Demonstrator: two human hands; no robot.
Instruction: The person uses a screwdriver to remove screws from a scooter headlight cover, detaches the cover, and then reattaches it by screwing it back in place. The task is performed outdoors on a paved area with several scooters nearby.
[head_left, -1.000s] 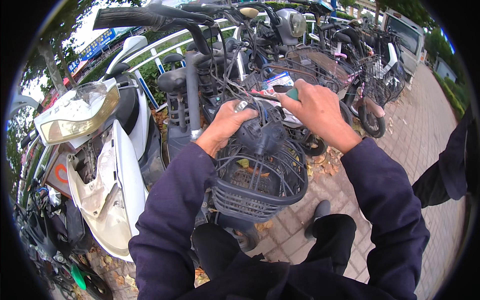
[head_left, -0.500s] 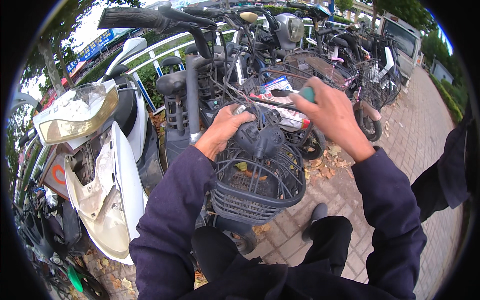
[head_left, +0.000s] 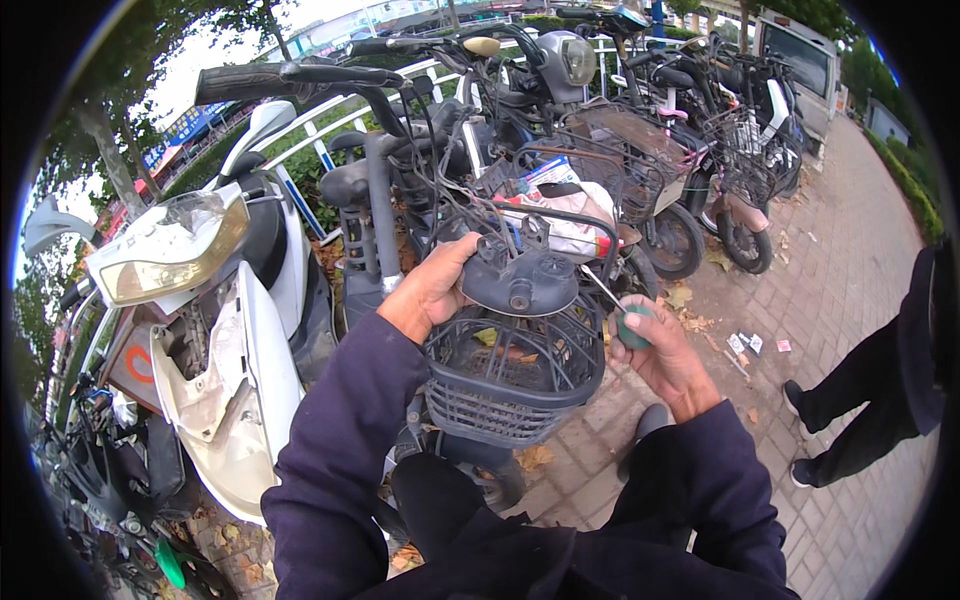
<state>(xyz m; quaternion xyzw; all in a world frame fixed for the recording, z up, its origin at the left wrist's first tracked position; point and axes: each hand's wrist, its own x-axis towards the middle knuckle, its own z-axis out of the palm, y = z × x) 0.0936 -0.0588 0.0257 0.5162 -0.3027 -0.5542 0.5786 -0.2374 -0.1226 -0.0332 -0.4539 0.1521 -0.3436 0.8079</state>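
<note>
A black plastic housing (head_left: 528, 278) with a round fitting on its side sits above the front basket (head_left: 500, 415) of a bike. My left hand (head_left: 440, 282) grips the left end of this housing, its thumb on top. To the right, my right hand (head_left: 665, 360) is closed round the green handle of a screwdriver (head_left: 637, 325). The thin metal shaft points up and left toward the housing's right end; whether the tip touches it I cannot tell. Several dark cables run behind the housing. A few dry leaves lie in the basket.
A stripped white scooter (head_left: 215, 380) stands close on the left. Behind are several parked bikes and a white railing (head_left: 330, 155). A red and white bag (head_left: 575, 215) lies just beyond the housing. At right, a person in dark trousers (head_left: 860, 400) stands on the brick pavement (head_left: 830, 300).
My right hand has come down and to the right with the screwdriver. The housing has turned and now shows a broad side. The person at right appears farther away.
</note>
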